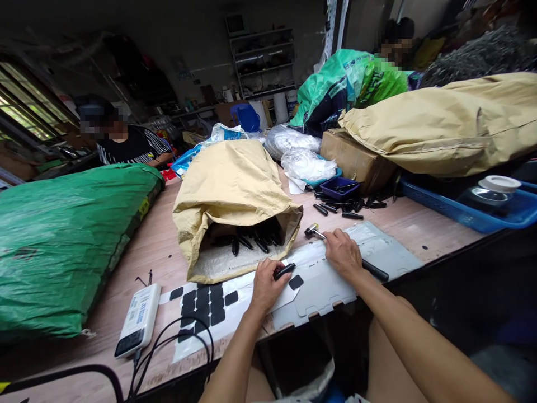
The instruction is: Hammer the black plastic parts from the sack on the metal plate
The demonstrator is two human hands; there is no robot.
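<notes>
In the head view, the left hand's grip is closed around a dark, slender piece, held just above the grey sheet on the desk. The right hand's grip is curled over the shaft of a hammer. An open tan bag with similar pieces lies just beyond the left hand.

Passable just left of the open tan bag, along the bench, as far as the green sack. Open through its mouth. Obstructed front-right by the left hand, right by hammer and black pieces, behind by plastic bags.
</notes>
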